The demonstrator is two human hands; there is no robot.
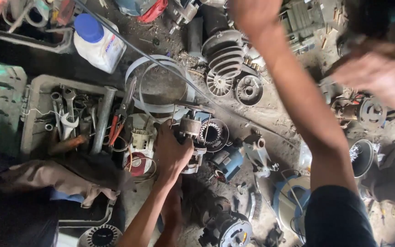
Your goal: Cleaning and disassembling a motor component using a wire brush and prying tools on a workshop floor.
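Head view: left hand [172, 153], fingers clamped on a small motor rotor [190, 127] over the dirty floor [270, 114], beside a stator ring [212, 134]. Likely heavy, rigid, greasy; grip the laminated core, not the shaft. Right hand [252, 13] raised; fingers cut off, cannot tell.

Soft, even daylight falls over the whole scene, with no single bright source in view; shadows are weak and short, darkest in the lower left corner, which sinks to near black; faint glare shows on the white plastic bottle [98, 43] and the curved white band [158, 87]; the raised forearm [298, 100] and the hand at the upper right [380, 77] are smeared by motion blur; the middle ground is fairly sharp.
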